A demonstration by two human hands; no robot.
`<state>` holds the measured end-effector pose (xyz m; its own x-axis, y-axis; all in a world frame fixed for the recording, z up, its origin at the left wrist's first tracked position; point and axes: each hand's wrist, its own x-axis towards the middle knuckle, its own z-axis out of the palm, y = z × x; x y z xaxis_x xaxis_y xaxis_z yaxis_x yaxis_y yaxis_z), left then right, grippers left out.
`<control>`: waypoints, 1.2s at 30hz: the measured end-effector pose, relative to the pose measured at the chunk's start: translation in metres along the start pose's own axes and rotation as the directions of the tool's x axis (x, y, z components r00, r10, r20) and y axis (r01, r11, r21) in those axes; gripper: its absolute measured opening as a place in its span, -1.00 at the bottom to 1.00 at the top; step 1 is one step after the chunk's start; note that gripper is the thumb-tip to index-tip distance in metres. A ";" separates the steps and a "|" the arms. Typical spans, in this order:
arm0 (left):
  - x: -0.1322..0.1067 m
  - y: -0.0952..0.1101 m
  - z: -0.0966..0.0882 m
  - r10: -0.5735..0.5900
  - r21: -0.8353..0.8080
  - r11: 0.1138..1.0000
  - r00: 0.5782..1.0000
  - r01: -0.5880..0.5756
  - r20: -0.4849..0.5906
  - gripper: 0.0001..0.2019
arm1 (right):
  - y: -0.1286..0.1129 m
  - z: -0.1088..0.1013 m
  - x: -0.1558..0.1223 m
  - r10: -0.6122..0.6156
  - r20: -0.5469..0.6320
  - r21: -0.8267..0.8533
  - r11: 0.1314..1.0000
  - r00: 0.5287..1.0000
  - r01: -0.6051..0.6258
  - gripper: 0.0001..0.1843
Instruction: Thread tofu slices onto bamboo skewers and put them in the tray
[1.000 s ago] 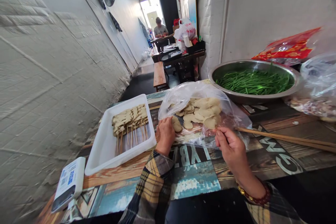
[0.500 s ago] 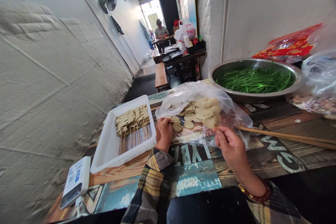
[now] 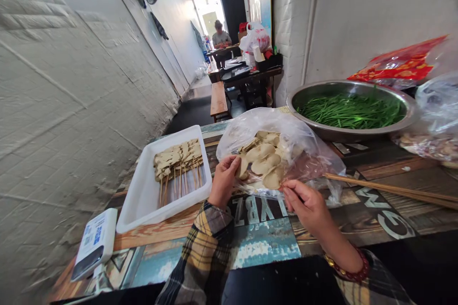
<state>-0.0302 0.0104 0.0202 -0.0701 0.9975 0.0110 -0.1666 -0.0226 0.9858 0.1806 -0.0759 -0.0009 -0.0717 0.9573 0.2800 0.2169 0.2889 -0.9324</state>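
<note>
My left hand (image 3: 224,176), at the left side of a clear plastic bag (image 3: 307,162), pinches a flat round beige slice (image 3: 243,167) between thumb and fingers. My right hand (image 3: 304,200) is closed on the end of a thin skewer, mostly hidden by the fingers and the slices. Several overlapping beige slices (image 3: 274,176) sit at its tip, apart from the left hand's slice. More loose slices (image 3: 266,138) lie in the bag's mouth behind them. Left of my hands, a white tray (image 3: 138,205) holds rows of skewered slices (image 3: 179,155), sticks towards me.
A bundle of bare skewers (image 3: 390,188) lies at the right. Behind it stands a steel bowl (image 3: 296,119) of green chives (image 3: 350,110). A white boxy device (image 3: 95,243) is at the near left corner. Far back, a person (image 3: 221,38) sits at a table.
My right hand has moved left with the skewer and its slices, closer to my left hand. My left hand has lifted slightly and now holds up a slice.
</note>
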 end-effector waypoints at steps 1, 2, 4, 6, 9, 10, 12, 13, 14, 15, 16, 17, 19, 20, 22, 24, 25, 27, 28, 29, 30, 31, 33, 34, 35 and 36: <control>-0.001 0.000 0.001 -0.038 -0.060 0.997 0.999 0.039 0.016 -0.68 | 0.000 0.000 0.000 0.011 0.031 -0.007 1.000 0.999 -0.011 -0.75; -0.001 0.001 0.002 -0.072 -0.110 0.991 0.997 0.075 0.034 -0.67 | 0.000 0.000 -0.001 0.022 0.059 -0.014 1.000 0.998 -0.022 -0.74; -0.002 0.002 0.003 -0.124 -0.175 0.975 0.990 0.134 0.066 -0.64 | 0.002 -0.002 -0.002 0.041 0.100 -0.028 0.999 0.994 -0.038 -0.73; -0.003 0.003 0.003 -0.152 -0.212 0.962 0.984 0.170 0.097 -0.59 | 0.003 -0.005 -0.005 0.057 0.135 -0.036 0.998 0.989 -0.052 -0.72; -0.004 0.003 0.004 -0.136 -0.228 0.960 0.981 0.165 0.136 -0.50 | 0.005 -0.010 -0.009 0.089 0.167 -0.053 0.995 0.982 -0.081 -0.70; -0.004 0.003 0.004 -0.125 -0.228 0.961 0.982 0.155 0.141 -0.49 | 0.005 -0.012 -0.010 0.102 0.172 -0.061 0.994 0.980 -0.092 -0.70; -0.003 0.001 0.004 -0.111 -0.225 0.965 0.986 0.136 0.123 -0.50 | 0.004 -0.015 -0.013 0.124 0.179 -0.076 0.991 0.976 -0.112 -0.69; -0.003 0.001 0.004 -0.109 -0.225 0.966 0.989 0.130 0.103 -0.53 | 0.004 -0.017 -0.014 0.131 0.186 -0.084 0.990 0.974 -0.117 -0.69; -0.002 0.000 0.004 -0.110 -0.225 0.966 0.990 0.126 0.083 -0.57 | 0.003 -0.019 -0.015 0.136 0.197 -0.091 0.989 0.971 -0.120 -0.69; -0.002 -0.001 0.004 -0.112 -0.223 0.967 0.992 0.124 0.065 -0.60 | 0.003 -0.020 -0.015 0.139 0.208 -0.097 0.988 0.968 -0.121 -0.69; -0.002 -0.001 0.003 -0.113 -0.222 0.967 0.992 0.122 0.051 -0.61 | 0.002 -0.021 -0.016 0.141 0.217 -0.102 0.987 0.966 -0.121 -0.69; -0.002 -0.002 0.003 -0.117 -0.221 0.968 0.992 0.123 0.042 -0.62 | 0.002 -0.022 -0.017 0.142 0.224 -0.106 0.987 0.964 -0.121 -0.69; -0.002 -0.001 0.003 -0.135 -0.213 0.967 0.990 0.140 0.036 -0.58 | 0.002 -0.023 -0.018 0.141 0.228 -0.110 0.987 0.963 -0.118 -0.70; -0.003 0.000 0.003 -0.144 -0.202 0.968 0.989 0.148 0.037 -0.56 | 0.002 -0.023 -0.018 0.139 0.228 -0.113 0.987 0.964 -0.115 -0.70; -0.003 0.001 0.003 -0.149 -0.173 0.973 0.988 0.156 0.050 -0.52 | 0.002 -0.023 -0.019 0.135 0.227 -0.129 0.986 0.964 -0.108 -0.69; -0.004 0.003 0.003 -0.130 -0.152 0.979 0.989 0.139 0.069 -0.52 | 0.002 -0.022 -0.019 0.135 0.227 -0.148 0.984 0.964 -0.103 -0.67; -0.004 0.004 0.003 -0.118 -0.146 0.981 0.990 0.128 0.080 -0.54 | 0.002 -0.022 -0.019 0.135 0.228 -0.157 0.983 0.964 -0.100 -0.67; -0.005 0.005 0.003 -0.099 -0.141 0.984 0.991 0.111 0.087 -0.60 | 0.003 -0.021 -0.019 0.133 0.235 -0.169 0.981 0.963 -0.094 -0.66; -0.005 0.005 0.003 -0.092 -0.137 0.985 0.992 0.103 0.085 -0.62 | 0.004 -0.021 -0.019 0.132 0.239 -0.173 0.981 0.962 -0.092 -0.66; -0.005 0.005 0.003 -0.086 -0.131 0.987 0.993 0.096 0.079 -0.64 | 0.005 -0.021 -0.019 0.132 0.241 -0.176 0.980 0.961 -0.091 -0.65; -0.005 0.005 0.002 -0.079 -0.122 0.989 0.994 0.087 0.070 -0.66 | 0.006 -0.021 -0.019 0.132 0.240 -0.177 0.980 0.962 -0.091 -0.65; -0.004 0.004 0.002 -0.072 -0.108 0.991 0.996 0.078 0.060 -0.67 | 0.007 -0.020 -0.019 0.133 0.236 -0.177 0.980 0.963 -0.092 -0.66; -0.004 0.003 0.001 -0.054 -0.068 0.996 0.998 0.057 0.046 -0.70 | 0.009 -0.020 -0.019 0.133 0.223 -0.174 0.980 0.966 -0.095 -0.67; -0.004 0.003 0.000 -0.044 -0.047 0.998 0.998 0.046 0.041 -0.71 | 0.009 -0.020 -0.019 0.136 0.217 -0.170 0.980 0.967 -0.099 -0.67; -0.004 0.002 0.000 -0.034 -0.029 0.999 0.999 0.036 0.039 -0.72 | 0.009 -0.019 -0.019 0.139 0.212 -0.165 0.981 0.967 -0.104 -0.68; -0.004 0.002 0.000 -0.027 -0.017 0.999 0.999 0.027 0.039 -0.72 | 0.008 -0.019 -0.019 0.142 0.207 -0.160 0.981 0.968 -0.110 -0.68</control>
<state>-0.0305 0.0065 0.0223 -0.0277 0.9996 -0.0089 -0.1848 0.0036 0.9828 0.2026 -0.0917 -0.0096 -0.2398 0.9665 0.0916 0.3761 0.1795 -0.9090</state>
